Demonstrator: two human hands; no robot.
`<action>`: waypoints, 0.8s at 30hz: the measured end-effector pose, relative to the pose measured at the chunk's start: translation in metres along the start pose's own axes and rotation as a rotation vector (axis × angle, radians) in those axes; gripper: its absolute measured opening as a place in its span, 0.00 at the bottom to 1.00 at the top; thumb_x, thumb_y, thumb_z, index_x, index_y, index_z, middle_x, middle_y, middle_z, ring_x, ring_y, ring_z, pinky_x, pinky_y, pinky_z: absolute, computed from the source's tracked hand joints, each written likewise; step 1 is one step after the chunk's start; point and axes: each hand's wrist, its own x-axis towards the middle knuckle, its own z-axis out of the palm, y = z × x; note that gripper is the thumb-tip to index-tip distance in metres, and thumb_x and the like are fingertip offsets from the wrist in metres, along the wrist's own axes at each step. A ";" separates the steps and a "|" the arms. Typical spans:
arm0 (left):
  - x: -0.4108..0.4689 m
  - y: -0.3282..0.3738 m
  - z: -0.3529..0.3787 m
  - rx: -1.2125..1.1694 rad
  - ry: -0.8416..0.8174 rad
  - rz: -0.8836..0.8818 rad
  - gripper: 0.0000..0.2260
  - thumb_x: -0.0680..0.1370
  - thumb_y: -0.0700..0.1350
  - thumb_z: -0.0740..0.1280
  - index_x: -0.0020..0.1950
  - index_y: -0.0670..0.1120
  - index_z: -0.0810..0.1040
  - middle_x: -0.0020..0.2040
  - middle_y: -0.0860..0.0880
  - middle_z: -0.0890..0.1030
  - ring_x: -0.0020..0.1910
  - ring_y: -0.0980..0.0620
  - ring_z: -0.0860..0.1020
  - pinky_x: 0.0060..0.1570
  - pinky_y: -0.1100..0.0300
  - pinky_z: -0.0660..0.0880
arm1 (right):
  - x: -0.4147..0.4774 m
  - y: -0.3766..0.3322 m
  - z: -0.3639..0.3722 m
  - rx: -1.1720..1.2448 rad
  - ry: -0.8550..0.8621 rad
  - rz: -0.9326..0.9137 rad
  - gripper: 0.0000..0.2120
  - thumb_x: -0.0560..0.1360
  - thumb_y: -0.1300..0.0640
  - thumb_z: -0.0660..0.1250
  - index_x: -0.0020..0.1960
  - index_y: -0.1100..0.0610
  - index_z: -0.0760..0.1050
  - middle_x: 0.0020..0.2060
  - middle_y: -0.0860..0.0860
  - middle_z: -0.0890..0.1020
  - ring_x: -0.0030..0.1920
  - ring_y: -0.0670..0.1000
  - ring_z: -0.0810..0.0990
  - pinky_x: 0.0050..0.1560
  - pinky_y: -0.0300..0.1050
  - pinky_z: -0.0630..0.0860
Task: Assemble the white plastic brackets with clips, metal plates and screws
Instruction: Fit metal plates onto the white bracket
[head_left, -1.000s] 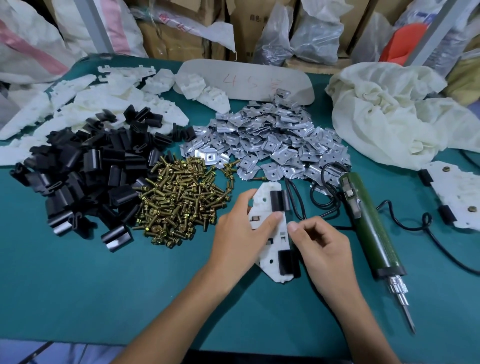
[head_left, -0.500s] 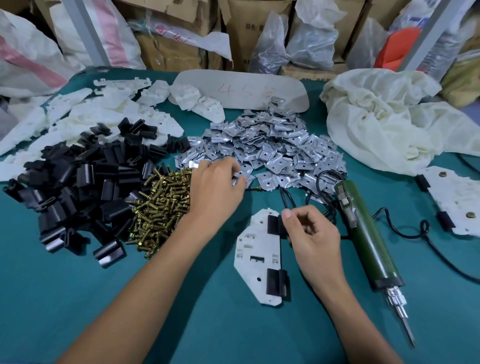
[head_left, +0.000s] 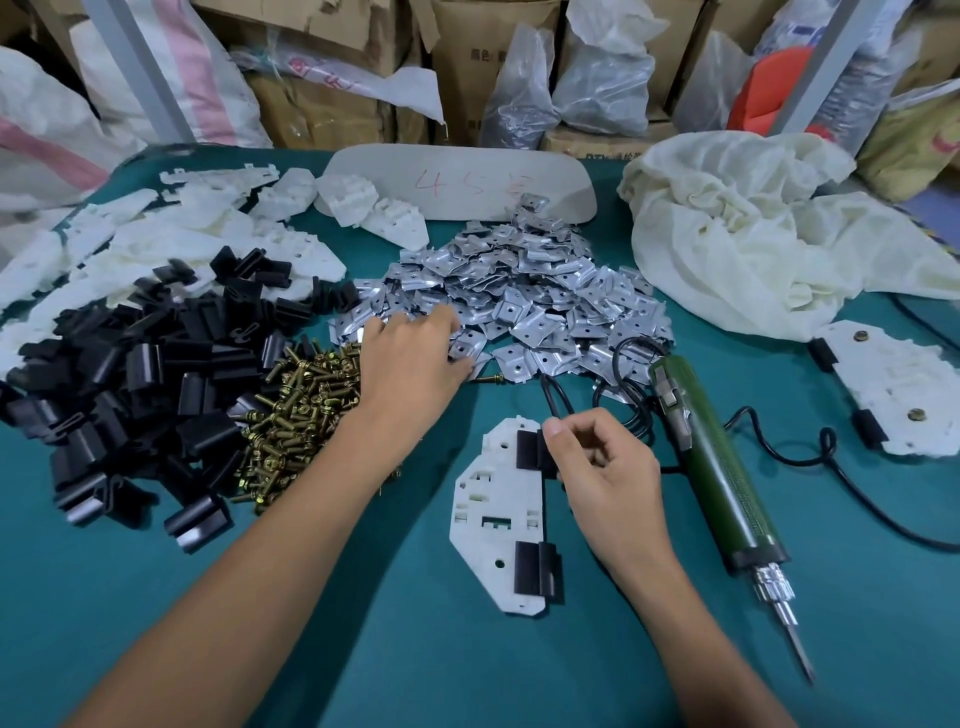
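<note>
A white plastic bracket (head_left: 493, 514) lies flat on the green table with a black clip (head_left: 530, 449) at its top right and a second black clip (head_left: 537, 571) at its bottom right. My right hand (head_left: 605, 467) is loosely curled beside it, thumb tip against the upper clip. My left hand (head_left: 410, 358) lies palm down on the near left edge of the metal plates pile (head_left: 540, 312), fingertips among the plates; its grip is hidden. A heap of brass screws (head_left: 301, 410) sits under that wrist.
A pile of black clips (head_left: 130, 374) and white brackets (head_left: 156, 244) fill the left. A green electric screwdriver (head_left: 717, 467) with its black cable lies right of my right hand. An assembled bracket (head_left: 904, 395) and a crumpled cloth (head_left: 753, 228) sit far right.
My left hand left the bracket, crossed the screws and moved onto the edge of the metal plates. My right hand stayed by the upper clip.
</note>
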 end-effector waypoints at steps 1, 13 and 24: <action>-0.001 -0.001 0.000 -0.004 -0.002 0.003 0.16 0.76 0.55 0.72 0.60 0.52 0.76 0.42 0.53 0.84 0.52 0.47 0.79 0.57 0.53 0.62 | 0.000 0.000 0.000 0.000 0.000 0.000 0.12 0.76 0.41 0.67 0.42 0.48 0.78 0.31 0.44 0.78 0.32 0.41 0.71 0.33 0.35 0.69; -0.004 -0.009 -0.004 -0.118 -0.009 -0.051 0.13 0.77 0.48 0.71 0.60 0.52 0.76 0.44 0.56 0.85 0.50 0.49 0.81 0.62 0.51 0.66 | -0.001 -0.002 -0.001 0.000 -0.001 0.022 0.09 0.80 0.51 0.69 0.41 0.48 0.77 0.29 0.42 0.78 0.30 0.41 0.72 0.32 0.33 0.68; 0.000 -0.004 -0.001 -0.009 0.017 0.044 0.12 0.76 0.43 0.68 0.60 0.49 0.76 0.39 0.53 0.84 0.47 0.47 0.80 0.56 0.53 0.64 | -0.001 -0.003 -0.002 0.007 -0.011 0.028 0.11 0.81 0.51 0.69 0.40 0.48 0.76 0.28 0.42 0.76 0.30 0.42 0.69 0.31 0.40 0.69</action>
